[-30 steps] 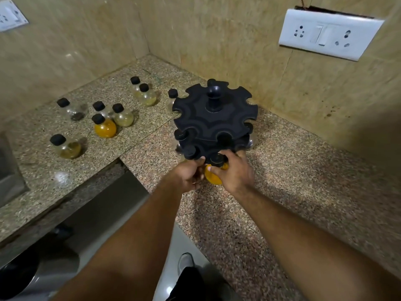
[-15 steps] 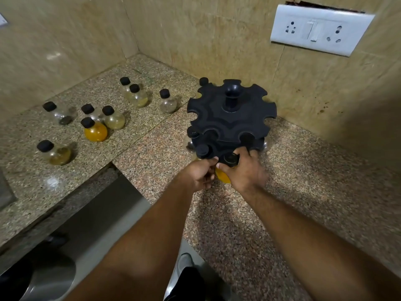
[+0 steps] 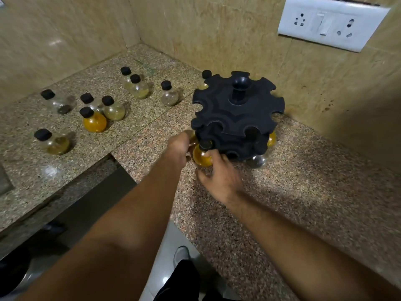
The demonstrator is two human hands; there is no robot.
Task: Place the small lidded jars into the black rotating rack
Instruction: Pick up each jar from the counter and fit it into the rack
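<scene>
The black rotating rack (image 3: 236,114) stands on the granite counter near the wall corner. A yellow jar (image 3: 200,159) with a black lid hangs in a front-left slot of its lower tier. My right hand (image 3: 219,179) touches this jar from below with its fingertips. My left hand (image 3: 179,146) is curled against the rack's left side; its fingers are hidden. Another yellow jar (image 3: 271,139) and a clear jar (image 3: 258,160) sit in lower slots. Several lidded jars stand on the counter at left, among them an orange jar (image 3: 93,121) and a clear jar (image 3: 170,94).
The tiled walls meet in a corner behind the rack, with a white socket plate (image 3: 332,22) at upper right. One jar (image 3: 205,79) stands behind the rack. The counter has an inner edge (image 3: 121,161) dropping to the floor below my arms.
The rack has turned, carrying the yellow jar from the front to the front-left. My right hand has slid back from the lid to the jar's underside. The view shifted left.
</scene>
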